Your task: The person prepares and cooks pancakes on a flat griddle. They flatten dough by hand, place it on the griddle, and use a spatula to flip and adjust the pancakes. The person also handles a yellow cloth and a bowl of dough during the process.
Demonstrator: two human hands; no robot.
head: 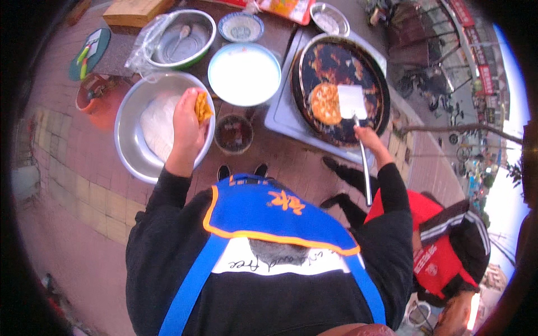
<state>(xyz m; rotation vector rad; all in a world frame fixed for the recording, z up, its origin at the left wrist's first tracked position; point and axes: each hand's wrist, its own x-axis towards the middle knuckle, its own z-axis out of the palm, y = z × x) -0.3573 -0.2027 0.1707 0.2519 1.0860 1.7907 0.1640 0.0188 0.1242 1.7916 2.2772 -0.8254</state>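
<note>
My left hand (188, 122) is closed around a folded orange-yellow piece of food (203, 108), over a large metal bowl (126, 138) that holds a pale mass of dough (157, 126). With my right hand (367, 137) I grip the metal handle of a spatula (351, 102). The spatula's flat blade lies in a round black pan (332, 54), against the right edge of a browned flatbread (325, 103). Between bowl and pan stands a white plate with a blue rim (244, 74).
Behind the large bowl are an oval basin (206, 46) with a spoon and plastic film, a patterned bowl (241, 27) and a wooden block (134, 12). A small metal bowl (330, 20) stands behind the pan. A person in a red apron (437, 260) is close at my right.
</note>
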